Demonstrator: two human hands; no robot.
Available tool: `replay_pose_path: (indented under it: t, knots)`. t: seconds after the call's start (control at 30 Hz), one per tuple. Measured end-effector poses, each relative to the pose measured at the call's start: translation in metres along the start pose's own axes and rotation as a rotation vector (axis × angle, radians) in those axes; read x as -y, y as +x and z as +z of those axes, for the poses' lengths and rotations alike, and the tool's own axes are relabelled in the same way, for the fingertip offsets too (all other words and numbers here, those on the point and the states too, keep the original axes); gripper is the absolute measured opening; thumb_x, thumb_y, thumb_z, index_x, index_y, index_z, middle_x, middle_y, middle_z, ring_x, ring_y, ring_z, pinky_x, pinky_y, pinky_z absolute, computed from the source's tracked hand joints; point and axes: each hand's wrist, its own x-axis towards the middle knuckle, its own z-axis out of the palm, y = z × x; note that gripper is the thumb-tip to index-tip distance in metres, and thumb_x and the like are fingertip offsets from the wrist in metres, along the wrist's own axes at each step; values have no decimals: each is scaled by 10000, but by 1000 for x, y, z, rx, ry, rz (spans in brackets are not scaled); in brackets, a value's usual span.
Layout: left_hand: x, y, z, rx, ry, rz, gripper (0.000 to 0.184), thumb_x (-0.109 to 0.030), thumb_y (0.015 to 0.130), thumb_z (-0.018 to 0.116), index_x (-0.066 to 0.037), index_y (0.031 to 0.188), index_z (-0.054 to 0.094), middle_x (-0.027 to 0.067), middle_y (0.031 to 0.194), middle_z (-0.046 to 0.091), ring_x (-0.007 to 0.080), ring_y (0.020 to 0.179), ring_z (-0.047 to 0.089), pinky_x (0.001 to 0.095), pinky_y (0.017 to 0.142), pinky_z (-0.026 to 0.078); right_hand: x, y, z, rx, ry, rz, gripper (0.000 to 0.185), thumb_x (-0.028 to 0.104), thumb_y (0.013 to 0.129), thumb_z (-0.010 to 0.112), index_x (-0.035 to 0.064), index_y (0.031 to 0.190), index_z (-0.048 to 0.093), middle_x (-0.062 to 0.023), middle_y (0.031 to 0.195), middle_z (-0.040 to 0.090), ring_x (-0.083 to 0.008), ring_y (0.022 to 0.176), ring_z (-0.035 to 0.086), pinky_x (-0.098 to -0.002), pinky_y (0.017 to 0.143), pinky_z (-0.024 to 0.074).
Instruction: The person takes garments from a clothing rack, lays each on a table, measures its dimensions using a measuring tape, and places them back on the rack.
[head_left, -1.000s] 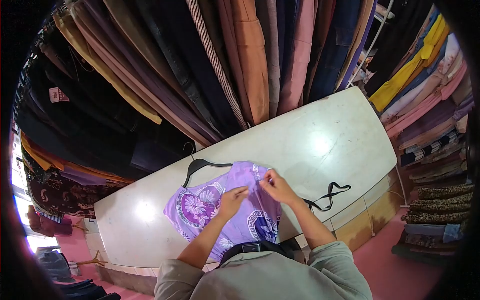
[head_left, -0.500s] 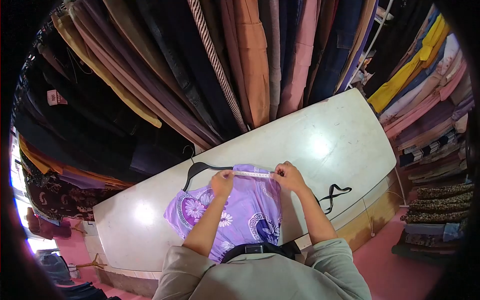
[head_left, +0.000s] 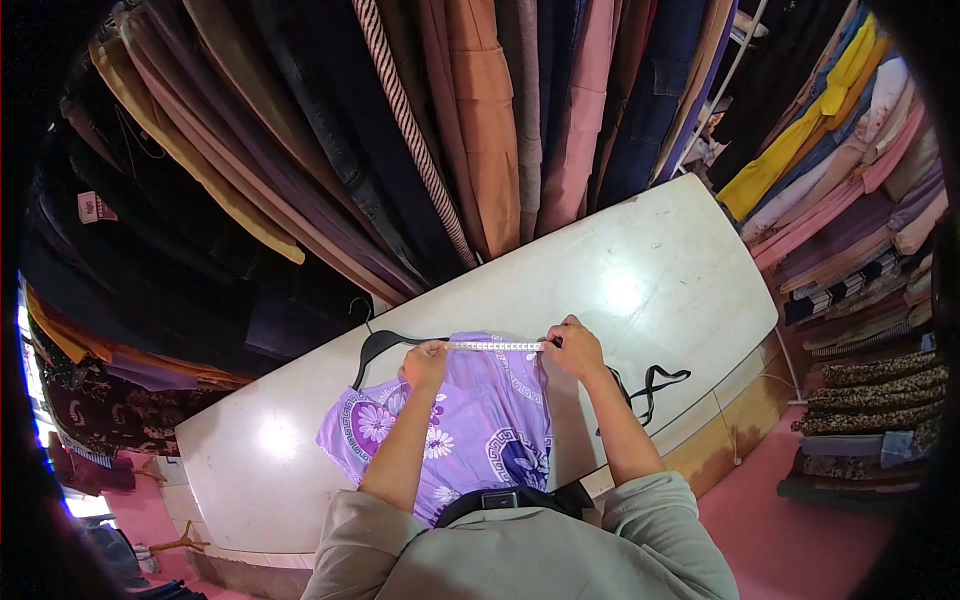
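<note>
A purple top with white floral print point(head_left: 480, 395) lies on the table, with a black hanger point(head_left: 378, 343) at its neck and shoulder. Between my hands a white measuring tape point(head_left: 495, 346) is stretched straight across the top's upper right part. My left hand point(head_left: 425, 365) pinches one end of the visible tape, near the hanger. Just past the garment's right edge, my right hand point(head_left: 574, 349) grips the other end, and something small and dark shows at its fingertips. A thin black strap point(head_left: 660, 380) lies in loops to the right of my right forearm.
The pale tabletop point(head_left: 640, 250) extends to the far right. Behind it hang many trousers point(head_left: 490, 130) in a dense row. More hanging clothes point(head_left: 850, 110) and stacked folded fabrics point(head_left: 870, 390) stand on the right. A pink floor point(head_left: 770, 490) shows below.
The view has shifted slightly, so the scene sits further left. My right hand has moved a little right relative to the garment, and more tape shows between my hands.
</note>
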Motion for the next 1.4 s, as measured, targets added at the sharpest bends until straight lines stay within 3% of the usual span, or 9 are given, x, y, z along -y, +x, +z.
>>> replay_pose_path:
  t: [0.47, 0.67, 0.73, 0.83, 0.9, 1.03, 1.2, 1.3, 1.4]
  knots:
    - [-6, -3, -6, 18, -22, -1, 219, -309, 712, 669, -115, 814, 683, 28, 719, 658, 146, 689, 614, 282, 667, 440, 1, -3, 4, -13, -45, -28, 169, 244, 703, 640, 77, 735, 644, -94, 838, 543, -267, 772, 565, -358, 680, 459]
    - [9, -13, -16, -92, -220, 79, 269, -309, 782, 601, -78, 916, 631, 59, 792, 652, 193, 743, 603, 329, 712, 424, -2, -16, 3, -35, -55, -86, 458, 233, 668, 705, 54, 1049, 524, -124, 922, 515, -253, 843, 541, -349, 709, 451]
    - [32, -24, -25, -202, -292, 243, 282, -248, 824, 546, -39, 1013, 561, 109, 953, 602, 262, 880, 550, 391, 798, 389, -9, -22, -1, -179, 278, -66, 664, 235, 628, 742, 54, 1173, 407, -171, 1061, 454, -286, 861, 527, -359, 732, 462]
    - [73, -64, -64, -414, -135, 387, 275, -190, 809, 554, -9, 1015, 538, 144, 1016, 561, 299, 942, 512, 395, 835, 370, -21, -48, -12, -249, 465, 86, 697, 185, 624, 749, 62, 1206, 386, -164, 1121, 412, -258, 891, 513, -338, 736, 456]
    - [106, -101, -92, -427, -41, 357, 281, -151, 791, 560, 3, 1022, 521, 159, 1021, 541, 325, 964, 493, 383, 848, 361, -26, -74, -17, -328, 309, 5, 630, 178, 635, 739, 55, 1169, 427, -144, 1077, 458, -243, 887, 518, -314, 718, 455]
    - [170, -176, -114, -370, 95, 290, 371, -194, 769, 586, -10, 1076, 487, 148, 1060, 516, 337, 1011, 459, 431, 887, 315, -22, -133, -11, -121, 248, -91, 442, 184, 643, 728, 33, 1020, 552, -104, 912, 543, -229, 793, 547, -292, 684, 454]
    - [178, -204, -121, -169, 208, 289, 443, -249, 752, 605, -22, 1107, 468, 140, 1135, 468, 327, 1089, 398, 486, 909, 264, 13, -183, 4, 345, 111, -20, 439, 221, 652, 722, 106, 1048, 572, -102, 926, 547, -257, 805, 554, -321, 692, 461]
    - [163, -184, -123, -122, 294, 195, 459, -255, 751, 603, -30, 1126, 465, 144, 1167, 444, 318, 1112, 382, 504, 932, 249, 18, -195, 14, 284, 17, -65, 444, 241, 654, 719, 128, 1057, 574, -100, 919, 548, -266, 832, 553, -341, 705, 461]
    - [155, -140, -118, -300, 303, 368, 467, -250, 759, 595, -46, 1156, 457, 153, 1195, 419, 317, 1129, 374, 518, 974, 216, 18, -199, 21, 249, -105, -165, 453, 250, 655, 716, 143, 1071, 572, -89, 922, 532, -263, 837, 552, -348, 704, 466]
